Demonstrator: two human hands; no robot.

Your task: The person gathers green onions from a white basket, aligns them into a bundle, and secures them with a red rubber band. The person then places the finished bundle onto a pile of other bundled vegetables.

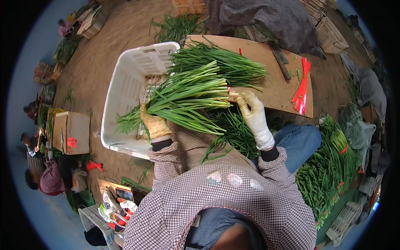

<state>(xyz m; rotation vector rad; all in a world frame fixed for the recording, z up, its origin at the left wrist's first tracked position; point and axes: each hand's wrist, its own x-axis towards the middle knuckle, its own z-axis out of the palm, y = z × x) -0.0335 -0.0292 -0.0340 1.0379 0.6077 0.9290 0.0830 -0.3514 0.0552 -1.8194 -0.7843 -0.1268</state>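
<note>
My left hand [156, 126], in a soiled yellowish glove, is closed around the leafy part of a loose bunch of garlic chives [190, 97]. The pale stem ends point right, and the leaves hang over a white plastic crate [109, 103]. At those stem ends is my right hand [251, 112], gloved too, its fingers bent and apart; I see nothing held in it. A second pile of chives [218, 62] lies beyond, on a brown board [259, 50]. More dark green chives [234, 128] lie below my hands, partly hidden by the held bunch.
A knife [279, 61] and a bundle of red ties [302, 87] lie on the board. Tied chive bunches [328, 175] are heaped at my right. A grey cloth [265, 18] covers something beyond the board. Other people [51, 176] sit at the far left near a box [72, 132].
</note>
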